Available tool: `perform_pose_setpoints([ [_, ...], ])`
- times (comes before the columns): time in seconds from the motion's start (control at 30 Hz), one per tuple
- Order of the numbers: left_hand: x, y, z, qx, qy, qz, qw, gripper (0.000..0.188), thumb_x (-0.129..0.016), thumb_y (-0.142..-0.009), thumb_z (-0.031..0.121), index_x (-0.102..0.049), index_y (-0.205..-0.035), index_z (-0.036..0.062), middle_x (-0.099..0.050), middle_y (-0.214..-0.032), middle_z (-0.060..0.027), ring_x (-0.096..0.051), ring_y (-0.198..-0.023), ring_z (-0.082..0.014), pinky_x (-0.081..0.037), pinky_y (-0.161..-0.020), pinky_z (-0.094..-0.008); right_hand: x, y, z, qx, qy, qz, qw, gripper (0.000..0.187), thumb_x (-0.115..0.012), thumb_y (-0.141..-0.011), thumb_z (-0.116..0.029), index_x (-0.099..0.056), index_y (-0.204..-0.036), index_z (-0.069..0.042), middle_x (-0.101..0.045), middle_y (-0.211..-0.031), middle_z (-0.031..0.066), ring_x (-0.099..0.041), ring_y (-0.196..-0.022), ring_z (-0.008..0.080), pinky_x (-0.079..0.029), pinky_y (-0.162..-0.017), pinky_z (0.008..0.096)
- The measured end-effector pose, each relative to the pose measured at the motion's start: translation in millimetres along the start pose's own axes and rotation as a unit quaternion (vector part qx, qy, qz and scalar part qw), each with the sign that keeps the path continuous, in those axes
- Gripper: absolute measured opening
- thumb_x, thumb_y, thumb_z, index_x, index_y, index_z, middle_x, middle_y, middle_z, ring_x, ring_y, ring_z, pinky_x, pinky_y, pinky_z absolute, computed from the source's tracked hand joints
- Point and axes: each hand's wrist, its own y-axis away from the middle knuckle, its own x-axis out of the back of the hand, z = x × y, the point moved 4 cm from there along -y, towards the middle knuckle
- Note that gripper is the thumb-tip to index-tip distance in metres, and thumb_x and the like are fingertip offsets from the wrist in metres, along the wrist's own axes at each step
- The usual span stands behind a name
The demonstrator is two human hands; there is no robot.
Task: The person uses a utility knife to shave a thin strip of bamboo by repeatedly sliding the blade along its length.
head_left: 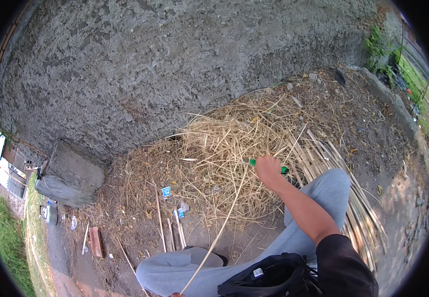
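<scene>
My right hand [268,171] is closed round the green handle of a knife [252,162]; its short blade points left, close to the upper end of a long pale bamboo strip [220,231]. The strip slants across my lap down to the lower edge. There my left hand [177,295] grips its near end, with only the fingertips in view. Beneath the knife lies a heap of thin straw-coloured shavings [229,143]. Whether the blade touches the strip is hard to tell.
Several long split strips [360,218] lie to the right of my leg. A rough grey wall [175,64] rises behind the shavings. To the left stand a concrete block [73,173] and a brown brick-like piece [95,242]. A blue packet [166,191] lies on the ground.
</scene>
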Motion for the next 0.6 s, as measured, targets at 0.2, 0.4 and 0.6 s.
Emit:
perform_pose_setpoints([
  [0.2,0.6,27.8,-47.1,0.089,0.115,-0.117,0.982,0.025,-0.047,-0.098,0.025,-0.059,-0.101,0.0036,-0.061,-0.067,-0.0238,-0.065,-0.064,-0.0393,-0.048,-0.056,-0.0483,-50.3,-8.0,61.5,-0.101,0.025,-0.128,0.986,0.016,-0.064,-0.083,-0.011,-0.068,-0.093,0.002,-0.068,-0.096,0.0182,-0.069,-0.089,0.0313,-0.057,-0.068,0.0416],
  [0.4,18.3,-8.6,-68.5,0.148,0.326,-0.021,0.933,0.031,-0.045,-0.099,0.026,-0.060,-0.090,-0.0003,-0.053,-0.066,-0.0231,-0.059,-0.063,-0.0343,-0.046,-0.061,-0.0430,-23.3,5.0,-4.2,-0.076,-0.227,-0.231,0.943,0.024,-0.067,-0.087,-0.024,-0.066,-0.090,0.000,-0.066,-0.075,0.0109,-0.063,-0.067,0.0193,-0.051,-0.064,0.0362],
  [0.6,46.1,-99.8,-119.2,0.155,0.386,0.002,0.910,0.022,-0.046,-0.101,0.015,-0.064,-0.100,0.0024,-0.055,-0.068,0.0002,-0.045,-0.057,-0.0079,-0.040,-0.055,-0.0253,92.3,26.5,-45.7,-0.090,-0.599,-0.122,0.786,0.036,-0.057,-0.098,-0.032,-0.064,-0.100,0.004,-0.060,-0.071,0.0080,-0.036,-0.045,0.0067,-0.030,-0.041,0.0259],
])
